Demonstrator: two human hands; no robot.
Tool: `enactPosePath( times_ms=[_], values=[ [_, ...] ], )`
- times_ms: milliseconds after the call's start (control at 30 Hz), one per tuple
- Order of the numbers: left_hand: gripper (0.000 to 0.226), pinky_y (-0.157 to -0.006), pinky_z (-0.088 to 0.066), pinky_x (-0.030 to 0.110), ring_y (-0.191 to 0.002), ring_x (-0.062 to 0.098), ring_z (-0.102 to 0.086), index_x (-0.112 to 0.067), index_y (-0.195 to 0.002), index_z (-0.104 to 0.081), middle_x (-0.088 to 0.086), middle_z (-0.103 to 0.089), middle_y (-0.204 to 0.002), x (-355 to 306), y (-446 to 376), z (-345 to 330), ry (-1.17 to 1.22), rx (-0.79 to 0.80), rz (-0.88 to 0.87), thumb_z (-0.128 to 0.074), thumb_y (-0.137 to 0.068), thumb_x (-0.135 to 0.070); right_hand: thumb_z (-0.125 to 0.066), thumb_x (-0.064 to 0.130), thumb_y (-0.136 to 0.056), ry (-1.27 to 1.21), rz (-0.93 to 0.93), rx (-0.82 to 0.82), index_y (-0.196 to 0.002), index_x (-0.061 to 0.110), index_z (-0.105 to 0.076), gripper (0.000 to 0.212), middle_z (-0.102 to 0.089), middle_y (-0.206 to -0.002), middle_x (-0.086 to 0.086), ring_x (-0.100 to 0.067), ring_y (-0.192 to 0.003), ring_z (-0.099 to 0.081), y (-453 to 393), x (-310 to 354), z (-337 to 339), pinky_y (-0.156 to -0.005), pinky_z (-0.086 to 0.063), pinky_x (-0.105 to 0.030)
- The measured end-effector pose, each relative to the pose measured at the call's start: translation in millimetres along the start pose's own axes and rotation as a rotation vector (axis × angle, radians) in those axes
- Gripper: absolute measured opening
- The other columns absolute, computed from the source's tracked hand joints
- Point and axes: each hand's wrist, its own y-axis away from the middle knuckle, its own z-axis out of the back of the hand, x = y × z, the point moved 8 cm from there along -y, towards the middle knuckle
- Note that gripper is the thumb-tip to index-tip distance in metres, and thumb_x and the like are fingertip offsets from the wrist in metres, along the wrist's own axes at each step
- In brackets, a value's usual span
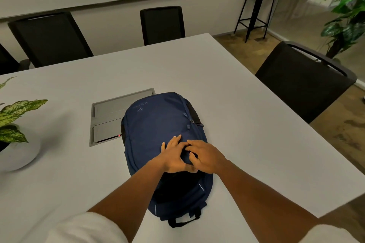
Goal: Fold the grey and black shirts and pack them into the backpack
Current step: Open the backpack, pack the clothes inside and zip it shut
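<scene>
Late in the task, by the look of things. Navy backpack (158, 128) lying flat on the white table (237, 104), carry handle nearest, logo end farthest. Both hands on its front panel, side by side and touching each other.

Left hand (173, 156): fingers laid out fairly straight, pressing down on the fabric, thumb tucked toward the other hand. Holding nothing that can be made out.

Right hand (205, 156): fingers curled, tips bunched against the fabric just beside the left thumb. Possibly pinching a fold of cloth or a zip pull; too small and shadowed to tell.

Zip pulls (187, 122) visible just beyond the fingertips, up the right edge of the pack. Dark area directly under the wrists, nearer than both hands: either an open mouth or a black panel, not possible to say which.

No grey shirt, no black shirt anywhere on the table. Judging from that: folded and already inside, or hidden in that dark area. Cannot be confirmed, since the interior is not shown.

Left to do, probably: flattening the bulge under the palms, then running the zip closed if not yet closed.

Beyond the pack, past the fingertips, a grey cable hatch (106, 116) set in the tabletop. Well off to the left of the left hand, a potted plant (13, 116). Black chairs (162, 23) around the far edges.
</scene>
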Motion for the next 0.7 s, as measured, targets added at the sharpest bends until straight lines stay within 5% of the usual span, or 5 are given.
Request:
enactPosePath(
  times_ms=[200, 333, 433, 600, 700],
  values=[
    [0.119, -0.121, 0.015, 0.055, -0.151, 0.015, 0.026, -0.028, -0.162, -0.004, -0.001, 0.017, -0.168, 1, -3, -20, -0.139, -0.089, 0.027, -0.058, -0.072, -0.084, -0.040, 0.039, -0.102, 0.120, -0.017, 0.235, -0.151, 0.019, -0.038, 0.052, -0.021, -0.163, 0.002, -0.019, -0.149, -0.021, -9, -14, -23, -0.119, -0.027, -0.040],
    [0.089, -0.124, -0.005, 0.049, -0.154, 0.018, -0.006, -0.031, -0.155, -0.031, -0.004, -0.016, -0.166, -8, -4, -7, -0.185, -0.292, 0.090, -0.052, -0.081, -0.077, -0.048, 0.027, -0.100, -0.072, -0.079, 0.180, -0.144, 0.019, -0.049, 0.044, -0.043, -0.152, 0.002, -0.019, -0.138, -0.041, -15, -30, -11, -0.114, -0.034, -0.035],
    [0.056, -0.110, -0.030, 0.040, -0.135, 0.018, -0.038, -0.030, -0.139, -0.050, -0.007, -0.045, -0.145, -16, -10, 14, -0.171, -0.439, 0.154, -0.057, -0.090, -0.057, -0.053, 0.009, -0.095, -0.254, -0.168, 0.044, -0.130, 0.011, -0.061, 0.037, -0.060, -0.133, -0.005, -0.022, -0.119, -0.057, -30, -44, 7, -0.104, -0.044, -0.035],
    [0.033, -0.097, -0.043, 0.034, -0.117, 0.018, -0.052, -0.026, -0.123, -0.061, -0.005, -0.058, -0.124, -26, -32, 38, -0.087, -0.521, 0.254, -0.058, -0.093, -0.038, -0.056, 0.000, -0.086, -0.343, -0.316, -0.058, -0.113, 0.006, -0.066, 0.029, -0.062, -0.113, -0.003, -0.018, -0.097, -0.059, -52, -74, 18, -0.087, -0.048, -0.028],
    [0.027, -0.087, -0.048, 0.032, -0.109, 0.017, -0.057, -0.024, -0.118, -0.062, -0.005, -0.060, -0.118, -28, -47, 47, -0.037, -0.553, 0.296, -0.057, -0.094, -0.036, -0.056, -0.002, -0.083, -0.329, -0.326, -0.049, -0.099, 0.002, -0.065, 0.019, -0.064, -0.101, -0.009, -0.027, -0.090, -0.062, -60, -87, 19, -0.083, -0.054, -0.038]
  ],
)
